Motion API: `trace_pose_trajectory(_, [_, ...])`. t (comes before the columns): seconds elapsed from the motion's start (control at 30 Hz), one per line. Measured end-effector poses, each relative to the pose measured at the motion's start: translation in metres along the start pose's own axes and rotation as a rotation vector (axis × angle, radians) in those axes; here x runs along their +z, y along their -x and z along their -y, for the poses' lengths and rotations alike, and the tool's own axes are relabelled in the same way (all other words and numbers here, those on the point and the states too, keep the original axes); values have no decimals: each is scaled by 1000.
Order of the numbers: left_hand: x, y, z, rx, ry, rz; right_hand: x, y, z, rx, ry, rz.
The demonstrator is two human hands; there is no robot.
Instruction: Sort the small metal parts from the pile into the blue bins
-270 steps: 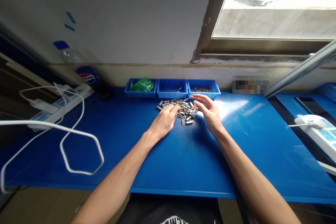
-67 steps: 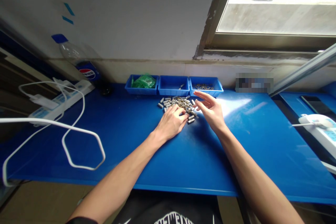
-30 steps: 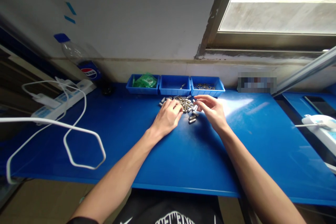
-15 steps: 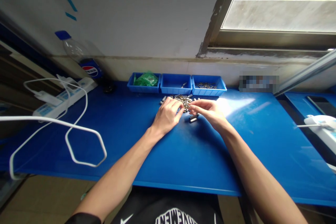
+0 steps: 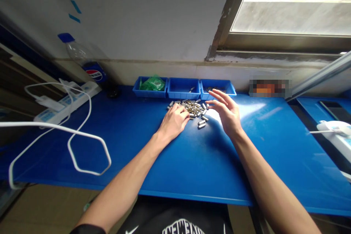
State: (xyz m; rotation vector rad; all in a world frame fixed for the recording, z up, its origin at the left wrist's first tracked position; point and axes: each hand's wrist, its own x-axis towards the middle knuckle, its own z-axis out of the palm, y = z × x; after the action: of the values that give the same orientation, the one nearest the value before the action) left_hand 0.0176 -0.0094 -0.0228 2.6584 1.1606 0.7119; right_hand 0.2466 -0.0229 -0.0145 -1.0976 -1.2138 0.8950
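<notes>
A pile of small metal parts [image 5: 195, 107], brassy thin pins mixed with short silver cylinders, lies on the blue table. My left hand [image 5: 175, 120] rests at the pile's left front edge, fingers curled down and pressed together; what they pinch, if anything, is hidden. Raised to the right of the pile, my right hand [image 5: 227, 112] has its fingers apart and nothing visible in them. Its fingertips are in front of the right blue bin [image 5: 219, 96], which holds thin metal pins. A few loose silver cylinders [image 5: 202, 125] lie nearer to me.
Beside that bin stand a middle blue bin [image 5: 183, 94] with a small item and a left blue bin [image 5: 149, 94] holding a green plastic bag [image 5: 153, 83]. A bottle [image 5: 94, 71], power strip [image 5: 74, 97] and looping white cable [image 5: 105, 146] are at left. A window [image 5: 290, 14] is at upper right.
My right hand has lifted away from the pile, up and to the right, and its fingers have spread. My left hand has shifted slightly; its fingers remain curled.
</notes>
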Motion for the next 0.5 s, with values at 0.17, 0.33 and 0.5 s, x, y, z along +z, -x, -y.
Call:
trace_pose_trajectory(0.17, [-1, -1, -2, 15, -115, 77, 3, 2, 2, 3, -32, 21])
trace_pose_trajectory(0.33, [1, -1, -4, 32, -84, 28, 4, 3, 6, 31, -25, 18])
trace_pose_trajectory(0.5, [-1, -2, -6, 39, 176, -199, 4, 3, 6, 54, -80, 16])
